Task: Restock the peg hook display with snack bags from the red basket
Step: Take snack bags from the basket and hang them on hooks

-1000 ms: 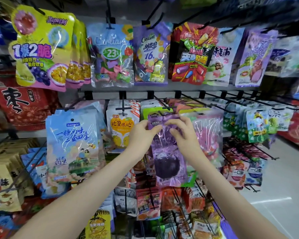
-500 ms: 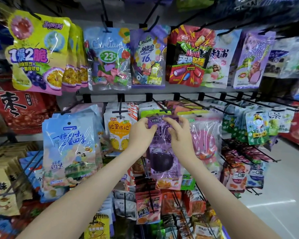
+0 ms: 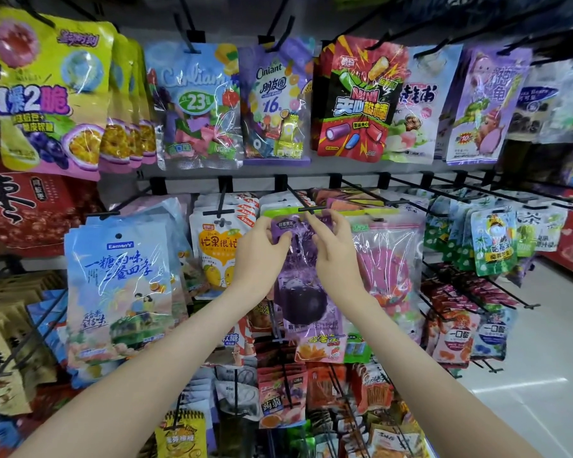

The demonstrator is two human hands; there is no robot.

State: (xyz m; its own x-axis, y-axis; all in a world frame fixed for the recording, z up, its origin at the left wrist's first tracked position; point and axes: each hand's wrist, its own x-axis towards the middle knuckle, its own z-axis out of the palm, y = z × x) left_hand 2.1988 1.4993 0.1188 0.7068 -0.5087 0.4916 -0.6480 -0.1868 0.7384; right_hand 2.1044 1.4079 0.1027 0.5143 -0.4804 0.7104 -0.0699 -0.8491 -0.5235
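A purple snack bag (image 3: 303, 285) with a dark round fruit printed on it hangs between my hands in front of the middle row of the display. My left hand (image 3: 262, 252) pinches its top left corner. My right hand (image 3: 336, 252) pinches its top right edge, fingers raised toward the tip of a black peg hook (image 3: 306, 208). The bag's top sits just below that hook's crossbar tip. I cannot tell whether the hook passes through the bag's hole. The red basket is out of view.
Full peg hooks surround the spot: a yellow mango bag (image 3: 217, 252) to the left, a clear pink candy bag (image 3: 391, 269) to the right, a blue bag (image 3: 123, 285) further left. Bare black hooks (image 3: 477, 285) jut out at right. A white floor (image 3: 543, 358) lies lower right.
Both hands have lifted the purple bag upward toward the peg hook's tip. The view has shifted slightly closer to the display.
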